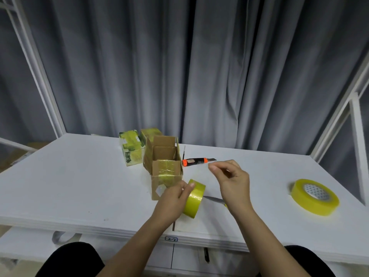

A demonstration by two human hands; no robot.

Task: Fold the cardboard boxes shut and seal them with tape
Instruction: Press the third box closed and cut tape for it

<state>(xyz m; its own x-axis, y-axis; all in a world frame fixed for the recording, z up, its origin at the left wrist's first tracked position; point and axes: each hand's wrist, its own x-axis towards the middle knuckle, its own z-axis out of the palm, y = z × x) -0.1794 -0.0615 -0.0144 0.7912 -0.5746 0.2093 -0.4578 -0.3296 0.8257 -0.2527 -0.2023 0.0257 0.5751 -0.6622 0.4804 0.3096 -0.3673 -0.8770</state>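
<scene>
An open cardboard box [164,162] stands mid-table, its flaps up and yellowish tape on its near flap. My left hand [174,198] grips a yellow tape roll [194,198] held on edge just in front of the box. My right hand [232,182] is raised to the right of the roll, thumb and forefinger pinched together; a thin clear strip of tape seems to run from the roll to those fingers, though it is hard to see. Two taped boxes [131,149] stand behind the open one.
An orange and black utility knife [196,161] lies right of the box. A metal blade, perhaps scissors [214,199], lies under my right wrist. A second, larger yellow tape roll [314,195] lies flat at the right. White frame posts flank the white table [79,186].
</scene>
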